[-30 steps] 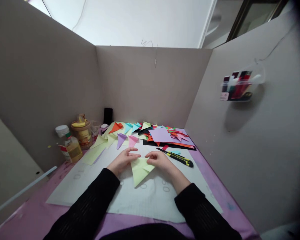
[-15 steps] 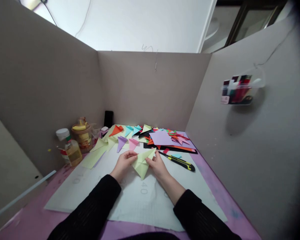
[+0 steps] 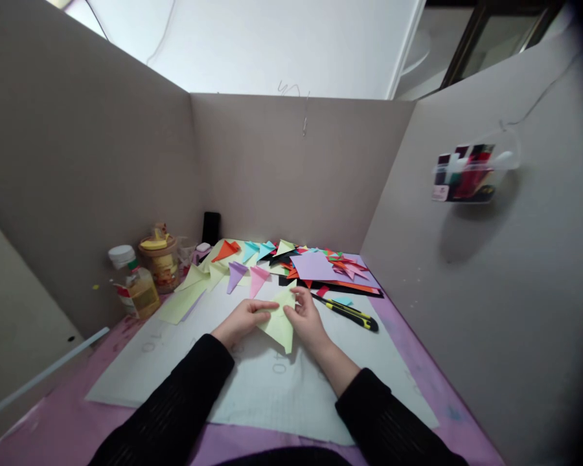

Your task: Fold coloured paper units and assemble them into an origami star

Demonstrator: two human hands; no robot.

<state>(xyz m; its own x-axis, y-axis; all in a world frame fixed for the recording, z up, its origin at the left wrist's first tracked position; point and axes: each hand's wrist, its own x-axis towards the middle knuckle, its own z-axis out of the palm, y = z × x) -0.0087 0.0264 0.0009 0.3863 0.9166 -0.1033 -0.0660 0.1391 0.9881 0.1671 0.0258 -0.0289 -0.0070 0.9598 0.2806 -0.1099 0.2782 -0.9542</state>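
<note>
A pale green sheet of folded paper point(image 3: 280, 327) is held up between my two hands, over the white sheet point(image 3: 272, 401) on the table. My left hand point(image 3: 243, 320) pinches its left edge, the index finger lying across the paper. On the other side my right hand point(image 3: 307, 317) grips the right edge, thumb in front and bent fingers near the upper tip. Just right of that hand lies a black and yellow utility knife point(image 3: 352, 316). Beyond the hands sit a purple folded piece point(image 3: 236, 276) and a pink one point(image 3: 259, 281).
Colored papers point(image 3: 315, 266) pile up at the back right. An orange folded piece point(image 3: 226, 250) lies at the back left, near a black phone point(image 3: 211, 227). A bottle of yellowish liquid point(image 3: 142, 294) and a tub point(image 3: 162, 265) stand left. Grey panels point(image 3: 296, 168) enclose the table.
The green paper has been turned in my hands: its top point now stands more upright and its lower point has swung right. My right fingers have risen along its edge.
</note>
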